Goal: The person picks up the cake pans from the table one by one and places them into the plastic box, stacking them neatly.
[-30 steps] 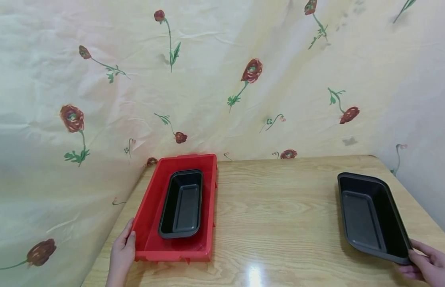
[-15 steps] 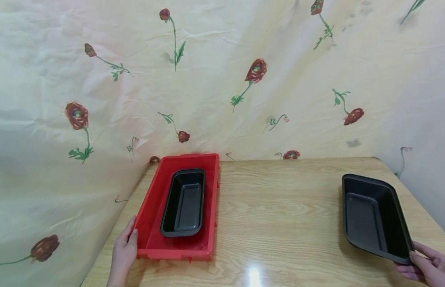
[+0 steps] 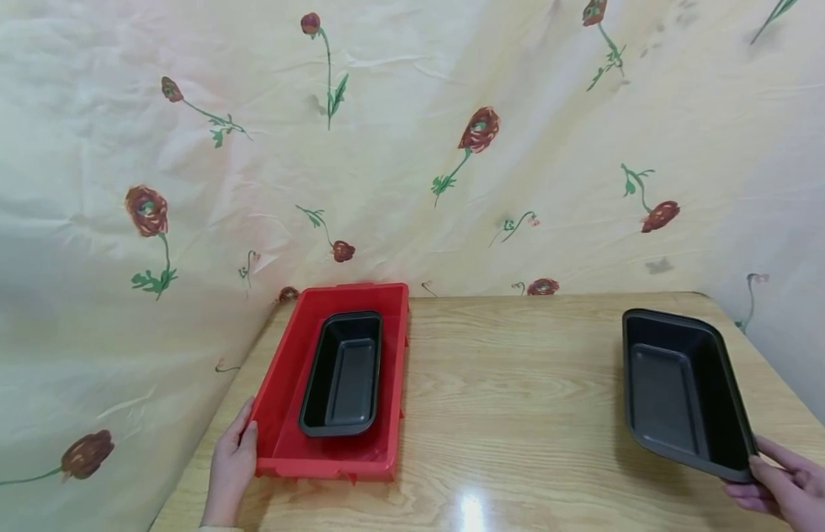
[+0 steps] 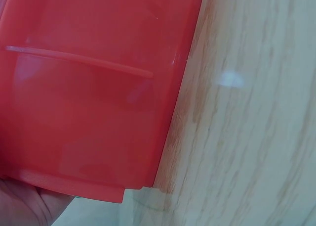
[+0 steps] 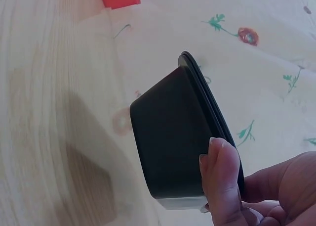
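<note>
A dark loaf pan [image 3: 349, 384] lies inside the red plastic tray [image 3: 394, 414] on the left of the table. My left hand [image 3: 233, 462] grips that tray by its near left side, thumb over the rim; in the left wrist view, only part of the hand [image 4: 29, 203] shows beneath the tray's edge. On the right, my right hand [image 3: 785, 480] pinches the rim of a second dark loaf pan [image 3: 665, 403] at its near right corner. The right wrist view shows this pan [image 5: 168, 134] tilted above the tabletop, its shadow falling on the wood.
The wooden table [image 3: 519, 399] stretches between the tray and the second pan. A pale cloth printed with red flowers [image 3: 386, 148] hangs behind the table and along both sides. Light glares off the tabletop near the front.
My right hand has moved the second loaf pan slightly left and up. The left hand keeps its grip on the tray. The whole head view has shifted a little.
</note>
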The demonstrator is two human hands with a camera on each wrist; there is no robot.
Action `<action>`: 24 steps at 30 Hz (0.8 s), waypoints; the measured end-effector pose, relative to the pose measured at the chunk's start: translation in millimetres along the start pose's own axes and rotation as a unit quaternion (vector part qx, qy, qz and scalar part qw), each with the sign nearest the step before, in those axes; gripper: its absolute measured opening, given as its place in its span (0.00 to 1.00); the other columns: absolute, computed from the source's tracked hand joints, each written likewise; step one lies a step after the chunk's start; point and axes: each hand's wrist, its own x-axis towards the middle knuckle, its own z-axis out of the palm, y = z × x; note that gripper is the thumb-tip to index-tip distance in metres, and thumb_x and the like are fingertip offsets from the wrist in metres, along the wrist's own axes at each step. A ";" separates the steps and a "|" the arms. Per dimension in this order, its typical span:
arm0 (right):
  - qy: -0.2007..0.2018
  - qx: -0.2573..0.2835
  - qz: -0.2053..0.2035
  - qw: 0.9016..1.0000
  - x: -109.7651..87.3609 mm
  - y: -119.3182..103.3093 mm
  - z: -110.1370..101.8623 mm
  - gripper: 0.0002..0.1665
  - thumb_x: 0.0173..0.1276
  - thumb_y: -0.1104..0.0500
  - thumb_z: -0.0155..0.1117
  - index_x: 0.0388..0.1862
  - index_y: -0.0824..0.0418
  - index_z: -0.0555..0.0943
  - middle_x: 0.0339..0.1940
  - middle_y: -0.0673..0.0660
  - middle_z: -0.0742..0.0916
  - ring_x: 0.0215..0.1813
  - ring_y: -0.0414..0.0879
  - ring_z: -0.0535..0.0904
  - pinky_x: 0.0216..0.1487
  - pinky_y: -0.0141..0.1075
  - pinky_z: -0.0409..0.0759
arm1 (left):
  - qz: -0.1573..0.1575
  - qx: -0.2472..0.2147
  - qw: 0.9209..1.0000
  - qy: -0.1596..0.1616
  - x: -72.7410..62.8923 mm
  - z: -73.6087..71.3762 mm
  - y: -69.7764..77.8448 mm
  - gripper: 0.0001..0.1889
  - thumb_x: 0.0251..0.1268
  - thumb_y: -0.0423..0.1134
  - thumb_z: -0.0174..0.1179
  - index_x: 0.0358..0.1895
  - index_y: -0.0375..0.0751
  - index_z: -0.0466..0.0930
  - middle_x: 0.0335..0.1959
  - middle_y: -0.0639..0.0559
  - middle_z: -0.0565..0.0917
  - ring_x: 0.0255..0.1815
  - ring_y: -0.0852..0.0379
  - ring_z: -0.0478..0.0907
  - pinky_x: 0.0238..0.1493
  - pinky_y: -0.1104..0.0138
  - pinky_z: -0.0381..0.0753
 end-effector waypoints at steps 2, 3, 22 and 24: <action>-0.002 -0.008 -0.010 1.000 -2.5 -5.3 2.9 0.29 0.79 0.68 0.30 0.70 0.84 0.38 0.27 0.65 0.87 0.26 0.49 0.86 0.31 0.40 0.86 | 0.004 0.004 1.000 -0.001 0.0 -0.3 0.0 0.28 0.81 0.39 0.37 0.79 0.54 0.43 0.78 0.39 0.50 0.73 0.34 0.53 0.62 0.47 0.69; -0.004 -0.012 -0.014 1.000 -3.7 -7.9 4.2 0.29 0.79 0.68 0.31 0.70 0.84 0.39 0.28 0.66 0.86 0.26 0.49 0.86 0.32 0.39 0.86 | 0.006 0.004 1.000 0.000 -0.1 -0.5 -0.1 0.28 0.81 0.38 0.37 0.79 0.53 0.43 0.78 0.39 0.50 0.73 0.34 0.53 0.62 0.47 0.69; -0.074 -0.026 -0.065 0.995 -21.8 -50.3 31.1 0.33 0.81 0.61 0.35 0.71 0.84 0.44 0.35 0.63 0.88 0.33 0.49 0.87 0.36 0.38 0.86 | 0.014 -0.004 1.000 0.006 -1.2 0.2 -1.3 0.28 0.81 0.38 0.37 0.79 0.51 0.44 0.77 0.38 0.51 0.73 0.33 0.54 0.62 0.46 0.68; -0.080 -0.031 -0.068 0.994 -23.1 -53.7 34.0 0.32 0.81 0.60 0.34 0.71 0.84 0.45 0.36 0.63 0.88 0.34 0.49 0.87 0.37 0.38 0.86 | 0.010 -0.004 1.000 0.006 -1.1 0.4 -1.0 0.28 0.81 0.39 0.37 0.79 0.52 0.44 0.78 0.38 0.51 0.73 0.33 0.54 0.61 0.47 0.69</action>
